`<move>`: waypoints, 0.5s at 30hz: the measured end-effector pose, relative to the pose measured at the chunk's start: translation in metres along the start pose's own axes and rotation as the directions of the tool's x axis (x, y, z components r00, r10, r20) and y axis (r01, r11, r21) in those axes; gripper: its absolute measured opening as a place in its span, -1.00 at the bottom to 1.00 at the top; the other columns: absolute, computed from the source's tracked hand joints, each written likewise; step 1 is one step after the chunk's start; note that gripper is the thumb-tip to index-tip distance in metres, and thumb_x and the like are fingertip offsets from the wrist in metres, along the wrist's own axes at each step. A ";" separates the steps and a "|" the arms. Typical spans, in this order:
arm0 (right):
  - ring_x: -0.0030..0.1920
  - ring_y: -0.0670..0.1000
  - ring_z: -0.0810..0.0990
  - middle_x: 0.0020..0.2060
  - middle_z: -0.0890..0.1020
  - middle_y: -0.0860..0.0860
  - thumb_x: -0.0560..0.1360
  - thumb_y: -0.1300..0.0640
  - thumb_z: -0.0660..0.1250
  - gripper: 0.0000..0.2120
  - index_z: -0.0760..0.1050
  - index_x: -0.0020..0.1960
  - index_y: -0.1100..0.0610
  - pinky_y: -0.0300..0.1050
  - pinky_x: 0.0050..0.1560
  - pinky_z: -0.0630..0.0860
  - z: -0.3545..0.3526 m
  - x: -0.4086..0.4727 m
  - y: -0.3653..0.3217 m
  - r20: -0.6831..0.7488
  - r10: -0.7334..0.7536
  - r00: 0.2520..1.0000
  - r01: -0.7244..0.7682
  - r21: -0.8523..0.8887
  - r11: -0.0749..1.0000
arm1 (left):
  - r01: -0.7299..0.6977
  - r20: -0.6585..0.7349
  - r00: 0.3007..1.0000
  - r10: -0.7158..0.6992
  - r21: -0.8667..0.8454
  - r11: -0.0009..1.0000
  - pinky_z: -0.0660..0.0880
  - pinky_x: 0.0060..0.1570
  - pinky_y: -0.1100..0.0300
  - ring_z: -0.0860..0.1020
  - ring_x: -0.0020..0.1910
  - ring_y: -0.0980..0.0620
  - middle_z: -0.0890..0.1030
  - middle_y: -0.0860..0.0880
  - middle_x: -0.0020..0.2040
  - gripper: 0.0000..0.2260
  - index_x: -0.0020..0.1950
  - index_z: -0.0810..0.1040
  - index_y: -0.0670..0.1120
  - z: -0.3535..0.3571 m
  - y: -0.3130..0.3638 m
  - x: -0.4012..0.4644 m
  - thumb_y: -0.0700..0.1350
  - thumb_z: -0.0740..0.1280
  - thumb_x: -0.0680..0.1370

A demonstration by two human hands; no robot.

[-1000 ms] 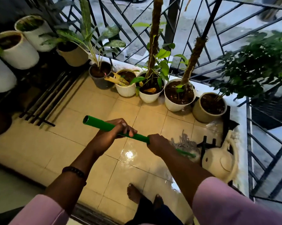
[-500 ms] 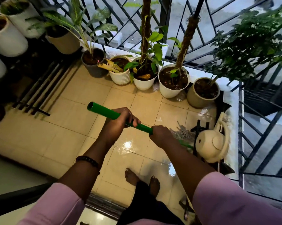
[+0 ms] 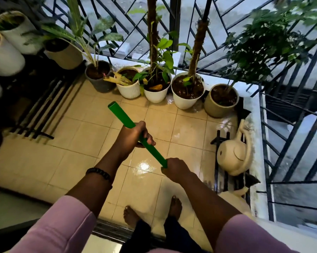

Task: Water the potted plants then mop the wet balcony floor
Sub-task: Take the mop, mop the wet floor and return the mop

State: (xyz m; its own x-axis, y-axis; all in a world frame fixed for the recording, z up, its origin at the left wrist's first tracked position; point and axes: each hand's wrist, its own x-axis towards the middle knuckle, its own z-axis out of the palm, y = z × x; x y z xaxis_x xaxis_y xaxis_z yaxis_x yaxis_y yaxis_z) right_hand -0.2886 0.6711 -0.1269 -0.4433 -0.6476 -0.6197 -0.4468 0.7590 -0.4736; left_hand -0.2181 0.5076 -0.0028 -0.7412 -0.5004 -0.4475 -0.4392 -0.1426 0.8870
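Since the earlier frame the mop handle (image 3: 135,133) has swung more upright and closer to the body, and the grey mop strands that lay beside the watering can (image 3: 234,157) are no longer seen; the mop head is now hidden behind the right forearm.

Both hands hold the green handle. The left hand (image 3: 134,138) is curled round it high up, with the free end of the handle pointing to the far left. The right hand (image 3: 176,168) grips it lower down, where the handle goes out of sight under the fist.

I judge that watering is finished: the can is put down on a dark stand (image 3: 221,136) at the right, near the low white wall, and the soil in the row of pots (image 3: 187,92) at the far side looks dark. So the mopping step is in hand. The tiled balcony floor (image 3: 77,154) shines with water in the middle, under the hands, and also in front of the pots at the far right.

The next move probably calls for pushing the mop head forward again over the shiny tiles. Care is needed, since bare feet (image 3: 130,214) stand on the near wet tiles, and the can and pots are near the path of the mop.
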 end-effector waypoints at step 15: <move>0.09 0.16 0.61 0.09 0.62 0.17 0.59 0.06 0.26 -0.71 0.50 0.22 0.20 0.03 0.13 0.56 0.056 0.010 -0.070 -0.076 0.124 0.989 -0.120 0.058 0.991 | 0.040 0.068 0.997 -0.037 -0.043 0.998 0.56 0.01 -0.05 0.69 -0.11 -0.20 0.58 -0.23 -0.29 -0.74 -0.30 0.38 -0.12 -0.081 -0.039 -0.012 -0.19 0.10 0.58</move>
State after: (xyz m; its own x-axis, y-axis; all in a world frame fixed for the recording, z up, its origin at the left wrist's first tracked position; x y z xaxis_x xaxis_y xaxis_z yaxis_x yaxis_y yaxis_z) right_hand -0.2182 0.6158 -0.1350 -0.5533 -0.5517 -0.6241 -0.3449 0.8337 -0.4312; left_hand -0.1508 0.4495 -0.0234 -0.7574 -0.4352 -0.4868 -0.4461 -0.1995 0.8725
